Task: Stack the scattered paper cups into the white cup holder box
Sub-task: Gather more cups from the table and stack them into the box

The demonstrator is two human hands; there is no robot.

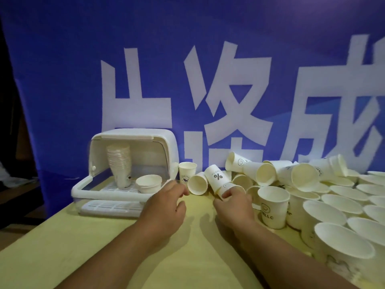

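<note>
The white cup holder box stands open at the table's left, with a tall stack of cups and a short stack inside. My right hand grips a small stack of nested cups marked "%", tilted with its base up and to the left. My left hand hovers between the box and a cup lying on its side, fingers loosely curled and holding nothing. Several loose paper cups lie piled at the right.
An upright "HELLO" cup stands just right of my right hand. One upright cup sits next to the box. A blue banner hangs right behind the yellow table. The table's left edge drops into a dark space.
</note>
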